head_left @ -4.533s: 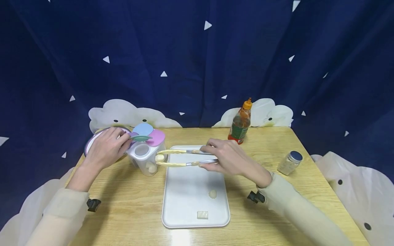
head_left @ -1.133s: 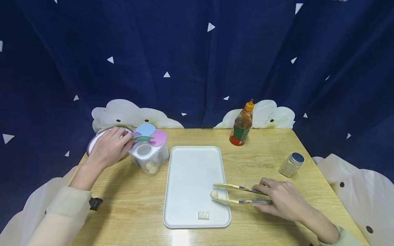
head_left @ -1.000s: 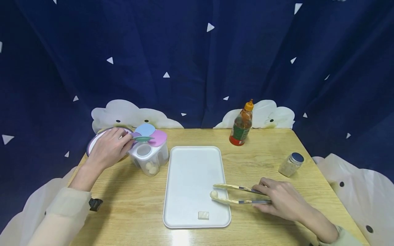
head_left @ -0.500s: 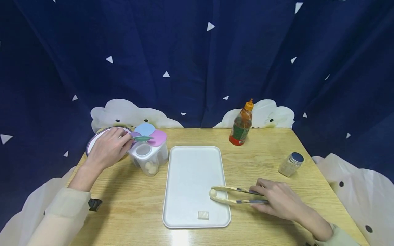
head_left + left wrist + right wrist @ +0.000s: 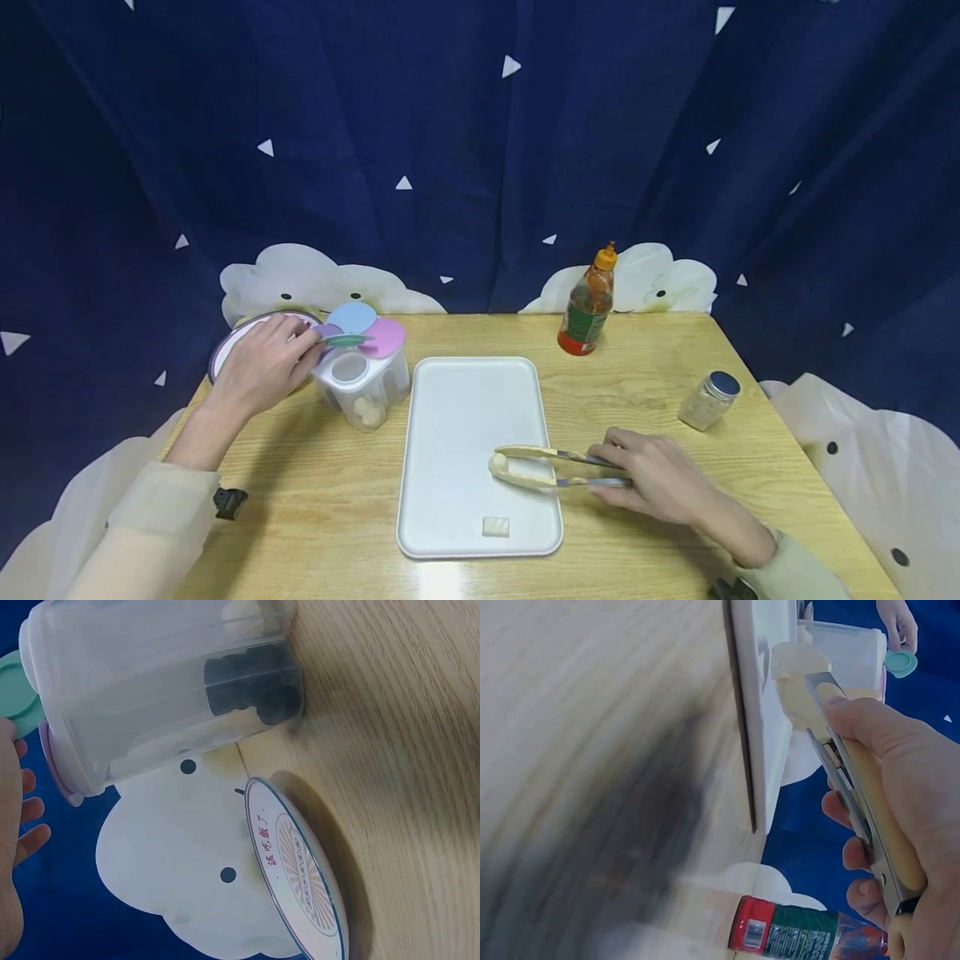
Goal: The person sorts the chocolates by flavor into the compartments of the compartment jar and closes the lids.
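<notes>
My left hand (image 5: 262, 362) pinches the raised green lid (image 5: 347, 341) of a clear, multi-compartment storage container (image 5: 394, 379). Below that lid its round opening is uncovered, and pale lumps (image 5: 368, 412) show through the wall. My right hand (image 5: 660, 479) grips a pair of tongs (image 5: 528, 482), pale-headed with metal arms, over the right side of a white tray (image 5: 457, 417). At the tongs' tips is a pale round ball (image 5: 497, 462); whether it is firmly pinched I cannot tell. A small whitish rectangular block (image 5: 495, 526) lies near the tray's front edge.
Behind my left hand stands a patterned plate (image 5: 292, 862). Dark pieces (image 5: 255, 682) fill the bottom of another compartment. A sauce bottle (image 5: 587, 312) is at the back right, and a blue-capped jar (image 5: 708, 402) stands farther right.
The tongs went from the container, where they held a pale ball, to the tray's right side. Lately they narrowed and moved left with another ball. My left hand stays on the lid.
</notes>
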A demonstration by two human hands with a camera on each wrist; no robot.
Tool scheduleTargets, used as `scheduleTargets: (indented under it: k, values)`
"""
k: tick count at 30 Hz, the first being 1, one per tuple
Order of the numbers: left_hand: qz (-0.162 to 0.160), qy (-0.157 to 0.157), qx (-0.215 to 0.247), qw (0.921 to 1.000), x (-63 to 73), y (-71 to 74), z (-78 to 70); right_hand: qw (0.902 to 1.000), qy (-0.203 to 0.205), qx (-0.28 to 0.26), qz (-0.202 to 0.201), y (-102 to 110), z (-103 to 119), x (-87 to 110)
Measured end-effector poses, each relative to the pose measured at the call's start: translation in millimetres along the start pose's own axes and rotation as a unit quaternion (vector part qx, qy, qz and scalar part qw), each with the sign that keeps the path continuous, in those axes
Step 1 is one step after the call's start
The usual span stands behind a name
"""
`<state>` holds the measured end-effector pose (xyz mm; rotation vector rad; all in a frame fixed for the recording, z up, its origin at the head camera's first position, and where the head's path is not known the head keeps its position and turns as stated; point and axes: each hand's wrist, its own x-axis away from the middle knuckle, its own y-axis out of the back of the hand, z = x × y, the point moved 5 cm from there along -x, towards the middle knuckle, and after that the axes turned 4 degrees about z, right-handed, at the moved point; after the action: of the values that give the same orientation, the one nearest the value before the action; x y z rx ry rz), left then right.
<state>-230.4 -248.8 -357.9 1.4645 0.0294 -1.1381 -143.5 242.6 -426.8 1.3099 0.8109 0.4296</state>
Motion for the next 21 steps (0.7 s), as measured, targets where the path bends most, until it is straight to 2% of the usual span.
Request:
scheduleTargets:
  k: [10,21]
  values:
    - [0.000,-0.001,-0.003,1.0000,-1.5,0.9,-1.1,0.9998,0.005,-0.010,-0.015,5,-1,-33.3]
    - [0.006,0.002,-0.003,1.0000,-1.5,1.3,-1.0,0.9991,0.015,-0.011,-0.039,20,7,-82.8]
